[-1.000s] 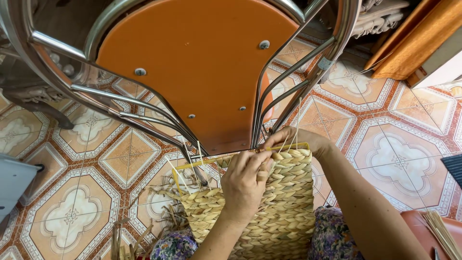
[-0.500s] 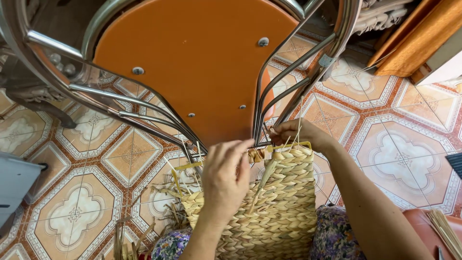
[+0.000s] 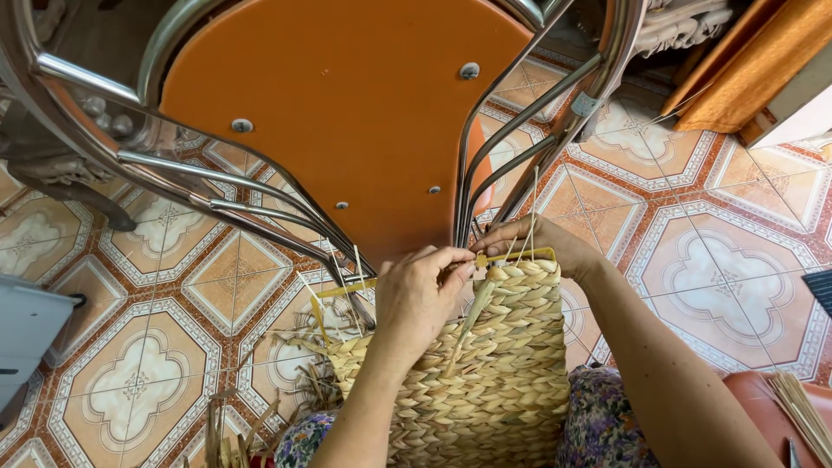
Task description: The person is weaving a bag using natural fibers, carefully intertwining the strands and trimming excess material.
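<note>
Work: a woven straw panel (image 3: 485,373) was held upright over the lap, its unfinished top edge level with both hands.
Panel axis: the long axis ran from the lap up and away toward the stool (image 3: 347,113); the weave rows were laid across it.
Frame: a yellow frame rod (image 3: 520,256) was seen along the top edge, with thin upright stakes (image 3: 355,269) projecting above it.
Left hand (image 3: 420,299): it was placed against the near face of the panel at the top edge, thumb and fingers closed in a pinch on a loose straw strand (image 3: 472,312).
Strand: it was seen hanging from the pinch, slanting down and to the left over the finished weave.
Right hand (image 3: 537,247): it was hooked over the far side of the top edge, fingers curled around rod and weave; how firmly it was clamped could not be told.
Spacing: the fingertips of the two hands were nearly touching at the rod, at the centre of the top edge.
Nearer hand: the left was nearer to the free strand; the right was nearer to the rod.
Surroundings: an upturned orange stool with chrome legs stood just beyond the panel on a patterned tile floor (image 3: 156,381); spare straw (image 3: 802,407) lay at the lower right.
</note>
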